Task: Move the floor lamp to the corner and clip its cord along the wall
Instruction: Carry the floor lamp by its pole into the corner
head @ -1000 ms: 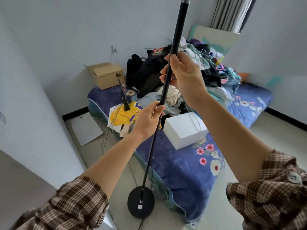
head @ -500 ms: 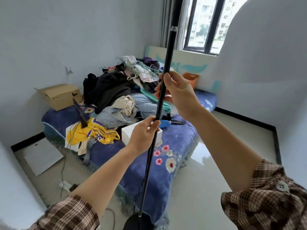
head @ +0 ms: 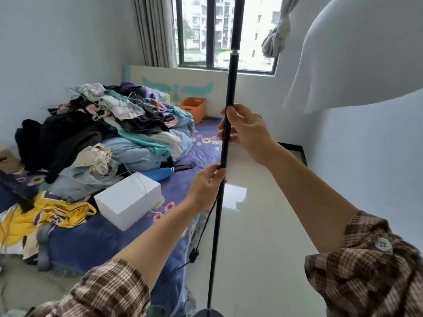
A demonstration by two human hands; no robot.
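The floor lamp's thin black pole [head: 229, 88] stands nearly upright in the middle of the view. My right hand [head: 248, 131] grips it at mid-height. My left hand [head: 207, 183] grips it just below. Only the top of the round black base [head: 208, 314] shows at the bottom edge. The black cord [head: 203, 227] hangs from near my left hand along the pole, with an inline switch [head: 193, 255] on it. A white lampshade [head: 357, 49] fills the upper right.
A mattress [head: 114, 234] with a blue flowered cover lies on the floor at left, piled with clothes [head: 109, 124] and a white box [head: 129, 199]. An orange crate [head: 193, 106] sits near the window [head: 225, 33]. Glossy pale floor [head: 258, 236] stretches right of the mattress toward the wall [head: 366, 145].
The view has swung right, from the left wall and cardboard box toward the window and right wall. The lamp has come along in both hands; the base now sits lower in view.
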